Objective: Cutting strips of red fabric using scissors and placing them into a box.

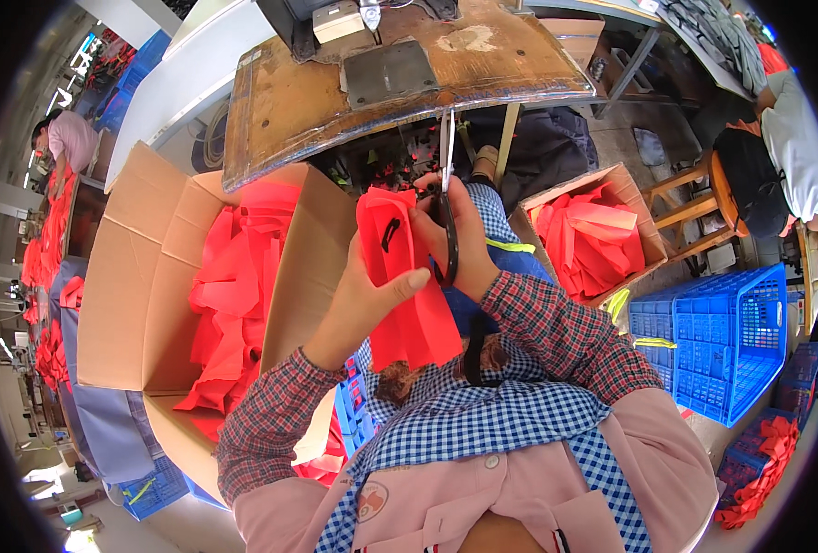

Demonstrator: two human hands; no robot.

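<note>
My left hand (358, 300) is closed on a folded red fabric piece (409, 327), thumb lying across its front. A small black loop (391, 234) shows on the fabric's upper part. In my right hand (472, 241) is a pair of scissors (449, 221) with black handles, its blades pointing up toward the table edge. The right fingers are close to the fabric's upper right edge; whether they also pinch it I cannot tell. Both hands are above my lap, over a blue checked apron (464, 433).
A worn wooden table (289, 120) stands ahead. An open cardboard box (132, 276) of red fabric is at left, a smaller box (653, 249) of red pieces at right. Farther right are a blue crate (695, 350), a wooden stool (724, 198) and a person (796, 138).
</note>
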